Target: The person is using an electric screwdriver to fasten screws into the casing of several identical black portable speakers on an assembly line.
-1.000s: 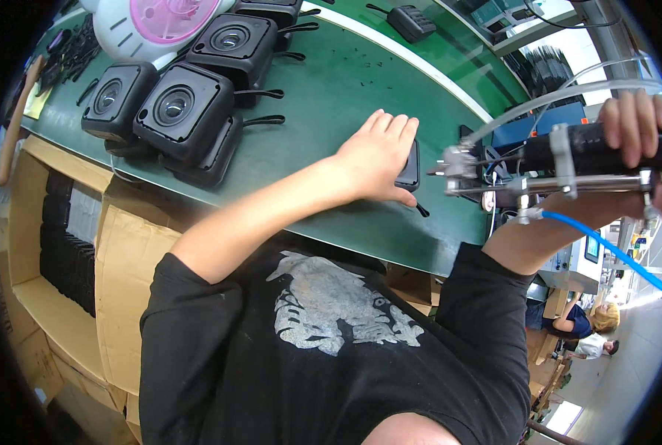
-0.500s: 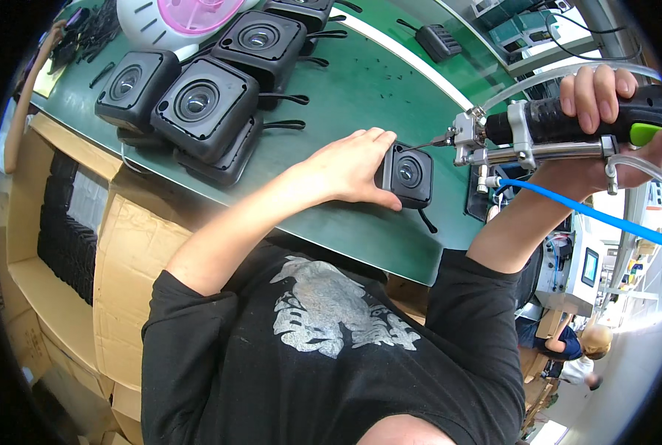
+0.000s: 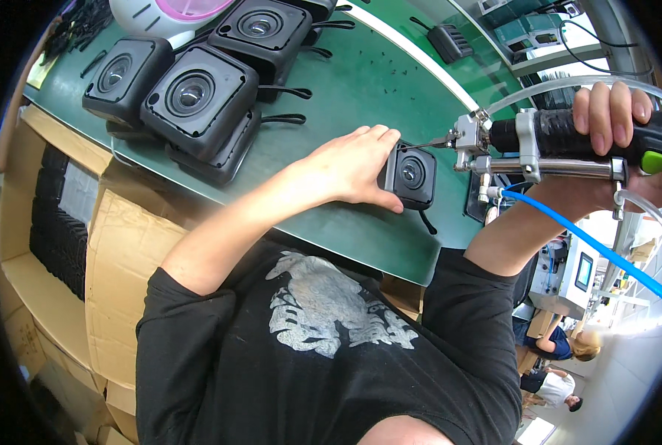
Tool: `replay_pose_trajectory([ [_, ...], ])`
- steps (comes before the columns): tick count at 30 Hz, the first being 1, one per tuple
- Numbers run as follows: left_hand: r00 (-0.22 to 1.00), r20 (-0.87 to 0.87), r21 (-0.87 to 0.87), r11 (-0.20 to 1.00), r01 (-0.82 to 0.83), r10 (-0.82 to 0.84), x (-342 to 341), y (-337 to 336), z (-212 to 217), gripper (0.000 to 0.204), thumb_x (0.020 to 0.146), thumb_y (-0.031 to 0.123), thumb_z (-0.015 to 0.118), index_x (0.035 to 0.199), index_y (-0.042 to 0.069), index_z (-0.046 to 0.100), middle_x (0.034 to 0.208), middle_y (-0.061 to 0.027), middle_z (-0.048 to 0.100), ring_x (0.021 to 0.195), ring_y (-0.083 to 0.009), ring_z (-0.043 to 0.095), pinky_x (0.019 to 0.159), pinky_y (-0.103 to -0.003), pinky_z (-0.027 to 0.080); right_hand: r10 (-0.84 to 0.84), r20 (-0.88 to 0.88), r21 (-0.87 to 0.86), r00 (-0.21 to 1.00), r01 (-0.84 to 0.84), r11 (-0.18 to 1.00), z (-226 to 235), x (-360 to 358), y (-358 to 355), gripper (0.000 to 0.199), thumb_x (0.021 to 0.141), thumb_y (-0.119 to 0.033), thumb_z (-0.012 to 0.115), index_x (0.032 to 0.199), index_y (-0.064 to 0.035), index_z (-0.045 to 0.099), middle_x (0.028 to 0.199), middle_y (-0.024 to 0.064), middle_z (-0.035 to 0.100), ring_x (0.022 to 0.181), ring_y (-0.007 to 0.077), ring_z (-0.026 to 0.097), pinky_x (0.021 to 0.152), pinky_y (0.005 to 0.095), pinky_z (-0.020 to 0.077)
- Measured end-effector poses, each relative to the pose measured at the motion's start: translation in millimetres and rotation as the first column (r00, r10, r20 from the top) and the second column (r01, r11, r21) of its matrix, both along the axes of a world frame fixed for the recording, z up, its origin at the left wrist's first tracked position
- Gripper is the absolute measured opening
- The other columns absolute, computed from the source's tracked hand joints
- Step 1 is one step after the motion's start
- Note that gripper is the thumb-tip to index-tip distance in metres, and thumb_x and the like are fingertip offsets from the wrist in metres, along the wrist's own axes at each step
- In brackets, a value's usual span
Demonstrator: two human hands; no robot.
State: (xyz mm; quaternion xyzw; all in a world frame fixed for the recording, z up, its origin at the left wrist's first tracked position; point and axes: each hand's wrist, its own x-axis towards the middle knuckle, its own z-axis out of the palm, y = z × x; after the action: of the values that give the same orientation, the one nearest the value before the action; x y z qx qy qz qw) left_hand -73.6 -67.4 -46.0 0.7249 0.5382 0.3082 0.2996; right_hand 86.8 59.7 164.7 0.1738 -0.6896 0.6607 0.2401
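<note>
My left hand (image 3: pixel 357 167) is closed around the side of a small black square speaker (image 3: pixel 413 175), thumb at its lower edge, on the green worktop (image 3: pixel 331 230). A short strap hangs from the speaker's near side. My right hand (image 3: pixel 609 122) grips a black power screwdriver (image 3: pixel 554 135) with a metal clamp fitting, a clear hose and a blue hose. The screwdriver lies nearly level, its thin bit reaching left to the speaker's upper left corner. Whether a screw sits under the tip is too small to tell.
Several black speakers (image 3: pixel 191 93) are stacked at the left, straps pointing right. Behind them stands a white and pink machine (image 3: pixel 153 16). Open cardboard boxes (image 3: pixel 130 289) are at the left below the table. Another black piece (image 3: pixel 448 43) lies beyond the white rail (image 3: pixel 413 55). Two people are at lower right.
The view has shifted slightly. My left hand stays on the speaker, and the screwdriver's tip remains at the same corner.
</note>
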Motion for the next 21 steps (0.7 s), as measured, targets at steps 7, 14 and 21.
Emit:
replay_pose_trajectory([
  [7,1.0,0.015,0.054,0.999,-0.006,0.005,0.7,0.7,-6.4,0.093,0.065,0.044,0.084,0.128,-0.01,0.042,0.127,-0.0256,0.051,0.116,-0.039,0.052,0.101,-0.042,0.043,-0.036,0.0,-0.028,0.999,0.036,0.999,-17.6,-5.3,3.6,0.052,0.094,-0.051,0.047,0.11,-0.0017,0.053,0.085,0.0077,0.055,0.069,0.0193,0.053,0.069,0.0357,0.0387],
  [14,1.0,-0.012,0.161,0.987,-0.019,0.021,-1.2,0.6,-2.8,0.089,0.062,0.048,0.084,0.119,-0.01,0.047,0.114,-0.0216,0.056,0.11,-0.0358,0.054,0.096,-0.042,0.047,-0.266,-0.078,-0.185,0.961,0.249,0.951,-46.1,-13.2,-10.2,0.042,0.097,-0.043,0.047,0.097,-0.002,0.054,0.075,0.0098,0.054,0.06,0.0216,0.051,0.059,0.0372,0.0424],
  [21,0.999,-0.048,-0.004,1.0,0.004,-0.005,-0.1,-0.2,1.5,0.095,0.064,0.046,0.084,0.13,-0.008,0.043,0.127,-0.0247,0.053,0.119,-0.0372,0.051,0.103,-0.041,0.042,-0.166,-0.076,-0.044,0.983,0.163,0.986,16.7,7.2,-22.3,0.059,0.078,-0.055,0.068,0.103,-0.0043,0.051,0.08,0.0028,0.053,0.067,0.0148,0.054,0.068,0.032,0.0401],
])
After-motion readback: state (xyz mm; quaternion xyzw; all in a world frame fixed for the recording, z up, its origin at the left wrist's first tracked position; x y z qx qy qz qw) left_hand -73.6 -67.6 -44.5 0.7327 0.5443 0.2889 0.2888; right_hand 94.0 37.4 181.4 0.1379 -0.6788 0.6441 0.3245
